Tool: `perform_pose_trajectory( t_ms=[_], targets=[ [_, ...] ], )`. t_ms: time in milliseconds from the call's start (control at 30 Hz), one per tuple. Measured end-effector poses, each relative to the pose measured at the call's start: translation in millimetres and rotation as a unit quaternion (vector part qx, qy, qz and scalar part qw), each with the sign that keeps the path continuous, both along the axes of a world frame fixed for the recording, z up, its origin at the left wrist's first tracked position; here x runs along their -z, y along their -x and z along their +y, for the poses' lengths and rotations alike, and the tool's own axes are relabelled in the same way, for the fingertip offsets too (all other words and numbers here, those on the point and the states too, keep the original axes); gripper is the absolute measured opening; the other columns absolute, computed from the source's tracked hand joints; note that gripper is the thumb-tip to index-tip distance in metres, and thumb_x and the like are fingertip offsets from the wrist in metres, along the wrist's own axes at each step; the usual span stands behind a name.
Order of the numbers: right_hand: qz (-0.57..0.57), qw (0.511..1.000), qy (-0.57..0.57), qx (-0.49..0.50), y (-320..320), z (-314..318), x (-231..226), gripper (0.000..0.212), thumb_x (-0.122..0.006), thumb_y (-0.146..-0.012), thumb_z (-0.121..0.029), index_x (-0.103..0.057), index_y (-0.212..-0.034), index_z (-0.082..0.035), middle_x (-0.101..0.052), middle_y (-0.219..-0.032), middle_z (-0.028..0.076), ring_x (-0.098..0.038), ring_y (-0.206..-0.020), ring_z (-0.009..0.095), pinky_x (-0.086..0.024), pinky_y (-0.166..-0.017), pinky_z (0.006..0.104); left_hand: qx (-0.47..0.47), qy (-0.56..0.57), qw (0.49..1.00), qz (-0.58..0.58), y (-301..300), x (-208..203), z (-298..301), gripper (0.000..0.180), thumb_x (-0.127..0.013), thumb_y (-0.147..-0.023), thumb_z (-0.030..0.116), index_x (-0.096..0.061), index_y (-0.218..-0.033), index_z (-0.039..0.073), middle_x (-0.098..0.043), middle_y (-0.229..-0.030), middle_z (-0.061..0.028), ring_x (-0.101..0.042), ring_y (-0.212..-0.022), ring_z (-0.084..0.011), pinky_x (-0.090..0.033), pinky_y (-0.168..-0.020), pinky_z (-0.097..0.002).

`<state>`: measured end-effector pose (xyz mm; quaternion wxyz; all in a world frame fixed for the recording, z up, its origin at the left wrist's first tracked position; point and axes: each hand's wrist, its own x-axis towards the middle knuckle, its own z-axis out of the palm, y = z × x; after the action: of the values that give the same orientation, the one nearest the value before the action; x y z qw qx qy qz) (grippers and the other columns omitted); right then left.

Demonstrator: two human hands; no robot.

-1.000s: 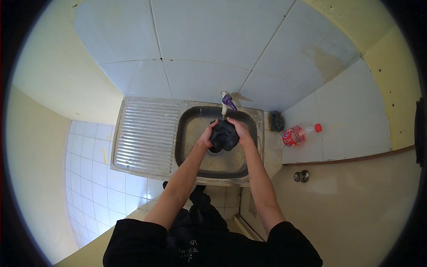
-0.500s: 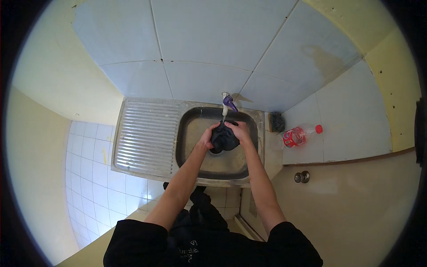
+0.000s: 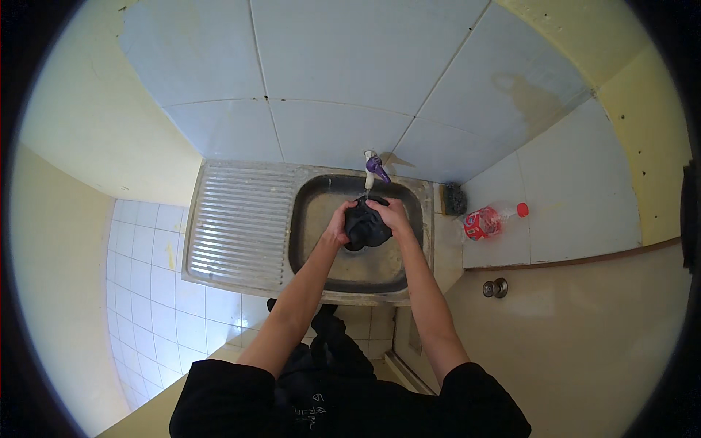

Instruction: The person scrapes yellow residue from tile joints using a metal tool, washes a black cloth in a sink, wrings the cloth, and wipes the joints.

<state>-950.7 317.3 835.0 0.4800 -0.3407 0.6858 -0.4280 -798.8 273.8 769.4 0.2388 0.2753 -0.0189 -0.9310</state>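
Note:
A piece of black cloth [image 3: 367, 225] is bunched up over the sink basin [image 3: 343, 271], its exact kind unclear. My left hand [image 3: 339, 225] grips its left side, thumb on top. On its right side my right hand [image 3: 392, 214] holds it the same way, the thumb pressing near the upper edge. Just above stands a tap [image 3: 370, 177] with a white spout and a purple handle. A thin stream of water runs from it onto the cloth's upper edge.
Left of the basin lies a ribbed metal drainboard [image 3: 237, 219]. A dark scouring sponge [image 3: 454, 198] sits by the sink's right rim, beside a clear plastic bottle with red label and cap [image 3: 488, 223]. The tiled wall [image 3: 332, 58] rises behind the tap.
Both hands stay over the basin with the cloth. The cloth's folds have shifted slightly under the water, and my right thumb has moved a little to the left.

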Motion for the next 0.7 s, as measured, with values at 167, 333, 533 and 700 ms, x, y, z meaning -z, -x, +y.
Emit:
perform_pose_trajectory(
  t_ms=[167,333,533,700],
  targets=[
    [0.002,1.000,-0.001,-0.013,-1,-1,8,0.024,-0.076,-0.079,-0.019,-0.072,-0.094,-0.001,-0.070,-0.086,0.004,-0.063,-0.075,0.011,-0.050,-0.067,0.0285,0.012,0.027,0.999,-0.034,5,-3,0,0.037,-0.061,-0.084,0.038,-0.065,-0.102,0.005,-0.069,-0.098,-0.0137,-0.068,-0.089,-0.0296,-0.053,-0.088,-0.0452],
    [0.001,1.000,-0.007,0.006,3,4,13,0.024,-0.075,-0.079,-0.017,-0.071,-0.096,0.000,-0.070,-0.087,0.004,-0.062,-0.075,0.011,-0.049,-0.068,0.0282,0.025,-0.030,0.999,-0.014,5,-20,5,0.038,-0.059,-0.084,0.038,-0.065,-0.101,0.005,-0.069,-0.098,-0.0146,-0.067,-0.090,-0.0297,-0.052,-0.089,-0.0453],
    [-0.018,1.000,-0.012,0.018,-1,2,6,0.022,-0.072,-0.082,-0.017,-0.070,-0.095,0.000,-0.069,-0.087,0.003,-0.062,-0.075,0.010,-0.049,-0.068,0.0276,0.001,0.016,1.000,0.006,2,8,5,0.037,-0.057,-0.085,0.036,-0.064,-0.104,0.005,-0.068,-0.103,-0.0136,-0.067,-0.091,-0.0292,-0.052,-0.089,-0.0439],
    [-0.127,0.992,-0.003,0.022,10,-6,16,0.020,-0.068,-0.083,-0.015,-0.067,-0.097,-0.001,-0.067,-0.089,0.002,-0.062,-0.077,0.012,-0.049,-0.071,0.0288,-0.050,0.007,0.999,0.002,-2,4,25,0.039,-0.058,-0.088,0.037,-0.062,-0.110,0.004,-0.068,-0.105,-0.0129,-0.066,-0.093,-0.0282,-0.052,-0.090,-0.0429]
  ],
)
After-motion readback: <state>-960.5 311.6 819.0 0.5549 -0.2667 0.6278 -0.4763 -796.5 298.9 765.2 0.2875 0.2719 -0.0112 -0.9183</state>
